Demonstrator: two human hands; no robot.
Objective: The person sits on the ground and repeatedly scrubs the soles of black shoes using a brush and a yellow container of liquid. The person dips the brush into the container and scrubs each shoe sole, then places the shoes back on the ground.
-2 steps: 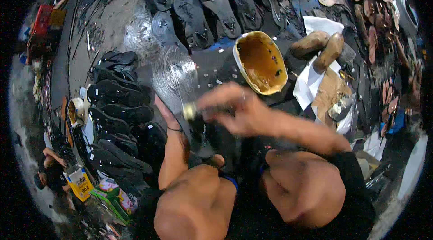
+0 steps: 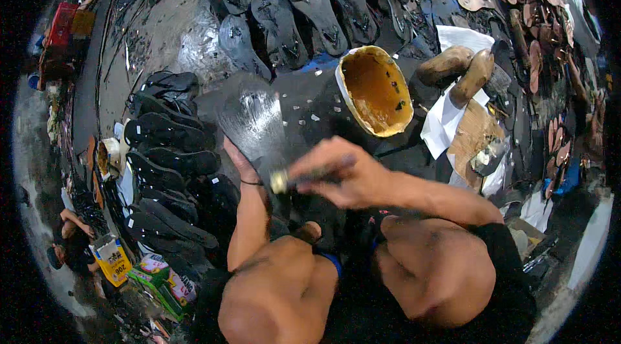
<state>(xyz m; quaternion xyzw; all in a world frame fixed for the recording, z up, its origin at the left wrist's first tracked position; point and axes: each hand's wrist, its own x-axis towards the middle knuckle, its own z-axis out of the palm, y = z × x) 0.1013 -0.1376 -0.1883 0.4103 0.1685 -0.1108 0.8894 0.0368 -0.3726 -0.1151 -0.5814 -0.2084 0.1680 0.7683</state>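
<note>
My left hand [image 2: 240,163] grips the left edge of a black shoe sole [image 2: 249,111], partly hidden beneath it. Wet, shiny adhesive coats the sole's far, wide part. My right hand [image 2: 339,174] is closed around the dark handle of a brush [image 2: 279,182]. Its pale bristle end points left, over the near part of the sole; whether it touches is not clear. Beyond my right hand stands an oval tub [image 2: 340,85] with a crusted pale rim and amber glue inside.
Black sandals [image 2: 174,161] are stacked at left. Several black soles [image 2: 277,27] lie at the far side. Two wooden shoe lasts [image 2: 472,77] rest on white paper [image 2: 442,121] at right. Brown soles [image 2: 535,59] pile up farther right. A person [image 2: 71,240] is at the far left.
My right hand and the brush have shifted slightly right and nearer to me. Thin strands of glue seen at the bristles before no longer show. My left hand stays on the sole.
</note>
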